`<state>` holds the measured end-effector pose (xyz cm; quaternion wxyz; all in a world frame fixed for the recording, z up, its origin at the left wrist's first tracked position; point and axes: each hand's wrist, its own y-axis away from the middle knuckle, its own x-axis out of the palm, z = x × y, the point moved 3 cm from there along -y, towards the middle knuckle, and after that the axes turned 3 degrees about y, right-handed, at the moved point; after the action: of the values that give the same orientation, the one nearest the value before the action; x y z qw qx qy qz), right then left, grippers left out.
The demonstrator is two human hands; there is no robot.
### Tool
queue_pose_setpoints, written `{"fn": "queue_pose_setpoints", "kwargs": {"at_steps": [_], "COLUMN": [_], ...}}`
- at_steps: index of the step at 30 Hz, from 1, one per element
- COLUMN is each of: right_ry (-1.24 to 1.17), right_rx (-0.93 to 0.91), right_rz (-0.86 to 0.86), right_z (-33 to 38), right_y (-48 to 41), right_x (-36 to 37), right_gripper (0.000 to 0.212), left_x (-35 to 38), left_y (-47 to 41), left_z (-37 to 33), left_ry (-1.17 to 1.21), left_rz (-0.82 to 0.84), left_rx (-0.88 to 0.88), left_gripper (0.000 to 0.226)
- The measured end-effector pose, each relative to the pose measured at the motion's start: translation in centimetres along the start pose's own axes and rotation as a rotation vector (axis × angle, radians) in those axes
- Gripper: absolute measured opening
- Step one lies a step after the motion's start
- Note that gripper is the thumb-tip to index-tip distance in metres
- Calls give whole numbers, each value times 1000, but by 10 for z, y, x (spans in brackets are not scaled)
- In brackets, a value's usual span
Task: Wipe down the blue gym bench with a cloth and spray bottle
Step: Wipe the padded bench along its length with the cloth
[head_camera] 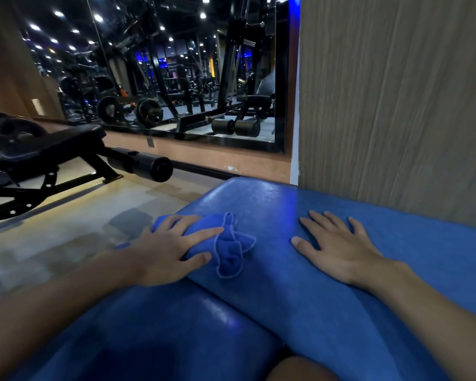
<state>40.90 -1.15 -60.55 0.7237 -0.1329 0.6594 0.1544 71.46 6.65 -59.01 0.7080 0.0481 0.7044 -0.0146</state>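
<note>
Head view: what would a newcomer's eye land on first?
The blue bench fills the foreground. The left hand presses a crumpled blue cloth at its left edge; the right hand lies flat on the pad beside it. Behind, a wall mirror reflects dark gym machines.

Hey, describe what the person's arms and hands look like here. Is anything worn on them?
Both are bare. The left hand and right hand wear no gloves, and no rings show on them. The left forearm and right forearm carry no sleeves, watch, bracelet or wristband as far up as the picture reaches.
</note>
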Motion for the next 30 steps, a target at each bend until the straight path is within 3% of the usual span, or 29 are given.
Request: {"fn": "queue_pose_setpoints", "kwargs": {"at_steps": [9,15,20,22,25,30], "right_ry": [26,20,14,22,16,-19], "right_rx": [-2,-3,-5,-11,-8,-31], "right_rz": [-15,-43,-39,-40,-42,8], "right_z": [1,1,1,1,2,1], "right_y": [-2,-3,-5,-5,-4,-3], "right_x": [2,1,-1,0,-1,-7], "right_gripper": [76,83,89,91,97,101], "left_x": [-5,-15,-35,-27,-16,-24], "left_y": [-111,-198,-189,-179,-187,-207], "left_z": [-29,-50,-20,-4,-8,-49], "left_ry": [21,-12,-65,18,90,-16], "left_rz": [-1,82,-7,-9,-1,11], "left_rx": [-127,-246,-81,-50,-93,-256], "left_gripper": [52,64,63,59,59,68]}}
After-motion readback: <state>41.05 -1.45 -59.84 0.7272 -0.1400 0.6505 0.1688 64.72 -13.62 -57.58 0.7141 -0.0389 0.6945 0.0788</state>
